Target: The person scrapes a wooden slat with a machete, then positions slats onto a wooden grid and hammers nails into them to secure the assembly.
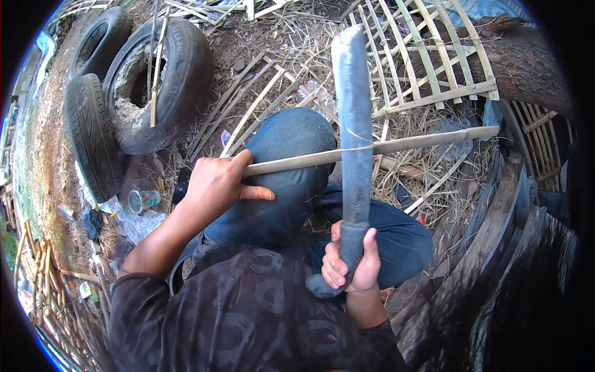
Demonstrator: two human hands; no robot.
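My right hand [353,260] is wrapped round the dark handle of a machete [355,111], whose broad grey blade points up and away from me. In my left hand [220,186] is one end of a split bamboo strip [427,140], with the thumb sticking out below it. The strip runs to the right over my raised knee [291,139]. The blade crosses in front of the strip near its middle, and a thin pale sliver curls over the blade there. Whether blade and strip touch, I cannot tell.
Old tyres [176,80] lie at the far left. A woven bamboo lattice [427,56] rests at the far right, by a thick log [527,62]. Shavings [409,186] litter the ground right of my knee. Bamboo sticks [49,291] are piled at the near left, boards [489,248] at right.
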